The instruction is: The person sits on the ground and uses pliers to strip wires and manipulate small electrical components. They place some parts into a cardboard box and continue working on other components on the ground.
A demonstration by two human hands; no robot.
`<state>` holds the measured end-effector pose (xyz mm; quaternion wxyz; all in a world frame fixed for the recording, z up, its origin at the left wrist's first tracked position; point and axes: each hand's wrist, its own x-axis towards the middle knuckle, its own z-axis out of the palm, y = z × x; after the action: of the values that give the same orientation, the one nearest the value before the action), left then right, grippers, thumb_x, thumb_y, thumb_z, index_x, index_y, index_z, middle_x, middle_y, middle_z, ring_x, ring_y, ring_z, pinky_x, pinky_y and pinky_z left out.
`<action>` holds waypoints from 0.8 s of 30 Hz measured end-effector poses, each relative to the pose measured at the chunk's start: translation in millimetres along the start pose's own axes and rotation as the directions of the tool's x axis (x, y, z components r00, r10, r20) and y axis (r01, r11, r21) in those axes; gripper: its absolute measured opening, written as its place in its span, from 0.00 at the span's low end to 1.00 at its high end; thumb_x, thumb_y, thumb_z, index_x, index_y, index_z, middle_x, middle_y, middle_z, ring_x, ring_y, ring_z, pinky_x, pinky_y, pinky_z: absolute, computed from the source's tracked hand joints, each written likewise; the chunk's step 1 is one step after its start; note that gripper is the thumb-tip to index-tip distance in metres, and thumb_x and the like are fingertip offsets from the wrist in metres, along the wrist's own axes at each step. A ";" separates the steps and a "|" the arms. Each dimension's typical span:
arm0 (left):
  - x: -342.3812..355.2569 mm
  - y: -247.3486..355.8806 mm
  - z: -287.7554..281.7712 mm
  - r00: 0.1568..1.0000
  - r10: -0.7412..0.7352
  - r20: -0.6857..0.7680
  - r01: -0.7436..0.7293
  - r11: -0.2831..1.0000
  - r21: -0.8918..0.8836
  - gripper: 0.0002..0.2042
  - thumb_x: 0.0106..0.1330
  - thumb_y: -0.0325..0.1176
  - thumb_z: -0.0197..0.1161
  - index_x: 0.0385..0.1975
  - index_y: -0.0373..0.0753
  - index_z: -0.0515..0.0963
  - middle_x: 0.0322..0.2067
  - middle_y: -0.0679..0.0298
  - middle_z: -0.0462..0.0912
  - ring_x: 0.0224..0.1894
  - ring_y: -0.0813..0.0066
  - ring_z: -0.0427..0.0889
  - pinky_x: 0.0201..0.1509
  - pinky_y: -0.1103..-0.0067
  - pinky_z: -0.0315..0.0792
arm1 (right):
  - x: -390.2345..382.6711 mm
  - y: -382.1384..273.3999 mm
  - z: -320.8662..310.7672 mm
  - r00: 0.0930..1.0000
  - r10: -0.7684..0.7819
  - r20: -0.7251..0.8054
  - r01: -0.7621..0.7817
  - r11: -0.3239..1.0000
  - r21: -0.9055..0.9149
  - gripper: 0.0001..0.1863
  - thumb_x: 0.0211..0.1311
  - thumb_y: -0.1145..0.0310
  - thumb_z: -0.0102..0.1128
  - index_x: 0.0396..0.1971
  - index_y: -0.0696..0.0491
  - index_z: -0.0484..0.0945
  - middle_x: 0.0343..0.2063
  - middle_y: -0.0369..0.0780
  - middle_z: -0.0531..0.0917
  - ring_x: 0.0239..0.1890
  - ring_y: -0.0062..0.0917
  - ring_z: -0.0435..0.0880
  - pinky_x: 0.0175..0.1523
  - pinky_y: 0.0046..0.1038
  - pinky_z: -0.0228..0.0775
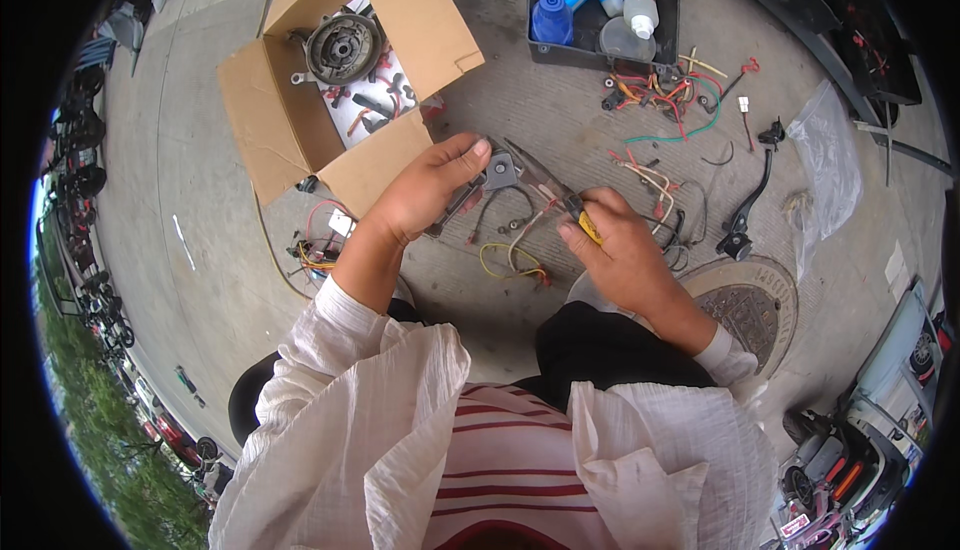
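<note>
My left hand (432, 185) is closed around a dark part, with its thumb on top. A grey metal tab with a hole (500, 171) sticks out from that part past the fingers, and most of the rest is hidden by the hand. In my right hand (622, 255) is a knife (590, 226) with a black and yellow handle. Its long, narrow blade points up and left, and the tip is close beside the metal tab; I cannot tell whether they touch. Below both hands, loose wires (513, 260), some with yellow insulation, lie on the concrete.
An open cardboard box (265, 100) at the far left holds a round metal hub (343, 50) and small parts. A black tray (560, 53) carries bottles and tubes. Wire bundles (655, 100), a black lever (745, 200), clear plastic (830, 155) and a manhole cover (740, 315) are at right.
</note>
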<state>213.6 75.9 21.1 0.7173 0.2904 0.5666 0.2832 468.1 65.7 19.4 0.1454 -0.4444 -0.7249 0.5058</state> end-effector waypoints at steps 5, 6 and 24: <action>-0.2 7.4 -12.7 0.999 -0.021 0.028 0.025 0.991 -0.135 0.15 0.74 0.42 0.50 0.33 0.36 0.73 0.25 0.65 0.75 0.21 0.80 0.71 0.26 0.83 0.67 | -5.9 5.3 -3.9 0.998 -0.058 0.025 0.058 0.998 0.028 0.15 0.63 0.63 0.59 0.36 0.63 0.74 0.44 0.48 0.75 0.43 0.44 0.77 0.48 0.36 0.70; -0.1 9.5 -13.6 1.000 -0.027 0.003 0.027 0.991 -0.130 0.15 0.74 0.42 0.50 0.33 0.36 0.73 0.24 0.64 0.75 0.20 0.79 0.71 0.26 0.83 0.67 | -6.6 6.8 -3.8 0.998 -0.068 0.018 0.068 0.998 0.008 0.16 0.63 0.63 0.59 0.36 0.64 0.74 0.44 0.48 0.75 0.44 0.44 0.77 0.49 0.36 0.70; 0.7 0.9 -27.8 0.991 0.098 0.090 -0.115 0.971 0.210 0.16 0.68 0.39 0.57 0.50 0.37 0.72 0.31 0.70 0.76 0.30 0.85 0.71 0.33 0.86 0.66 | 0.7 -6.1 -15.9 0.960 -0.269 -0.076 0.211 0.877 -0.433 0.13 0.55 0.65 0.64 0.34 0.59 0.77 0.46 0.44 0.74 0.44 0.38 0.76 0.51 0.36 0.69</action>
<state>186.6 79.6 16.0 0.6871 0.4073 0.5488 0.2466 475.1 75.3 31.7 0.1560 -0.4046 -0.8548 0.2849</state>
